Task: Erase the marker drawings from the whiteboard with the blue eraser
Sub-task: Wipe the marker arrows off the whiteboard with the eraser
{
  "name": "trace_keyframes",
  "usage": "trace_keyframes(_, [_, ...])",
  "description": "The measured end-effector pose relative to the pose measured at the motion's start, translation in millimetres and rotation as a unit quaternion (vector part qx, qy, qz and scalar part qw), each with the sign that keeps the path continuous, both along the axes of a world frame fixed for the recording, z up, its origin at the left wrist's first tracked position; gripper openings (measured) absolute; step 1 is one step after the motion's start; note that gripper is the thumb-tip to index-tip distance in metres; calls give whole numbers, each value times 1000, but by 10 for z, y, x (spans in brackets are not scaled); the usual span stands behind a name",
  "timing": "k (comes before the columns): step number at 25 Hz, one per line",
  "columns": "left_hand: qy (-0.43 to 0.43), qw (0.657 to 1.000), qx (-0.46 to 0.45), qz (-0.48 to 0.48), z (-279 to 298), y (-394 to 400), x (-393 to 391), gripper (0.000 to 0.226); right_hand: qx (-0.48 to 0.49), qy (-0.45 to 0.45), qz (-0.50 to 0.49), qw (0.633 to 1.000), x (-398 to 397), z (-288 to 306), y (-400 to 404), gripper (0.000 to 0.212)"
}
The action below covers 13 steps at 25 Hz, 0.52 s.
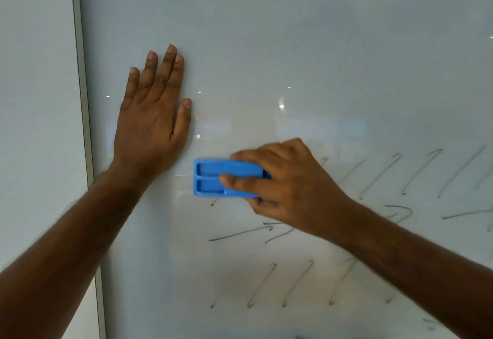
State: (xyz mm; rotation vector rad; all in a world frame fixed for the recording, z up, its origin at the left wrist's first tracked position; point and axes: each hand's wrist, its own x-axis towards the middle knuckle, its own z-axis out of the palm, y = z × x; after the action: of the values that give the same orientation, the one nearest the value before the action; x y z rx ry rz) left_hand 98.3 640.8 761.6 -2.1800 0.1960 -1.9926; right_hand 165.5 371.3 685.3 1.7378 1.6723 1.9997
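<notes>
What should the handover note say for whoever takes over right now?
Left hand: open, flat on the whiteboard near its left frame.
Right hand: grips the blue eraser, pressed to the board at mid height.
Done: board above the eraser shows no marks.
Left: slanted marker strokes to the right of the eraser, arrow-like lines under it, another row of strokes lower down.

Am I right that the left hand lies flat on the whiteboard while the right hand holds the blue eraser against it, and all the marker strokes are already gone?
Not quite. The left hand does lie flat on the whiteboard, and the right hand does hold the blue eraser against it. But the head view shows many marker strokes still there, to the right of and below the eraser.
</notes>
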Motion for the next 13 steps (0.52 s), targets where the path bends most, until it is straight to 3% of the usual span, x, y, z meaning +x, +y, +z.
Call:
trace_keyframes(4, [-2, 1000, -3, 1, -9, -9, -1, 66, -53, -40, -36, 997, 126, -59, -379, 39])
trace_keyframes(8, [-8, 1000, -5, 3, -25, -16, 11, 66, -7, -41, -46, 998, 150, 222, -546, 38])
trace_keyframes(13, [-5, 1000, -5, 4, -23, -14, 4, 66, 57, -13, 3, 998, 12, 226, -26, 39])
